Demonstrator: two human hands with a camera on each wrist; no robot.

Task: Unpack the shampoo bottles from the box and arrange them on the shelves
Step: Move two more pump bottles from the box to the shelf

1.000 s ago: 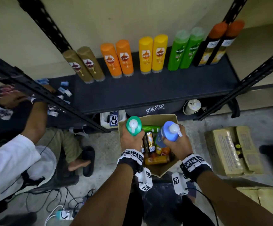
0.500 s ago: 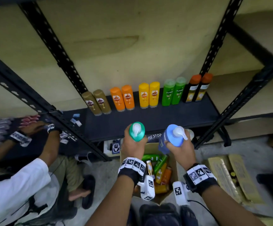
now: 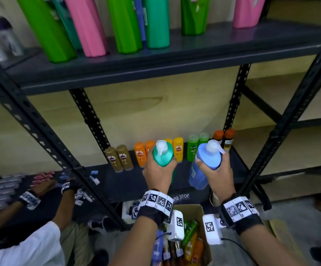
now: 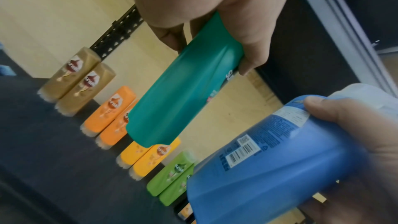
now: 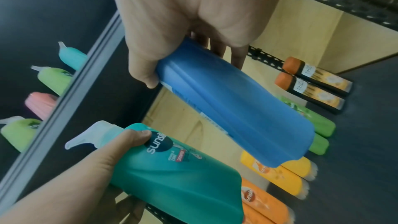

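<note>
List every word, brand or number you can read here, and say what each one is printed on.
"sunsil", cut off by the thumb: teal pump bottle in the left hand.
"SHAMPOO": red tag on the same bottle.
"NE STOP", first letter hidden: dark bag under the lower shelf.
Blue pump bottle back label and barcode: too small.
Small shelf bottles logos: too blurred.

Box (image 3: 192, 212) on the floor before the shelves (image 3: 155, 54).

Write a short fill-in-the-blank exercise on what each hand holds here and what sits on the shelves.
1. The left hand grips a ____ pump bottle.
2. The right hand grips a ____ pump bottle.
3. On the lower shelf, the leftmost pair of small bottles is ____.

Missing words: teal; blue; brown
</note>
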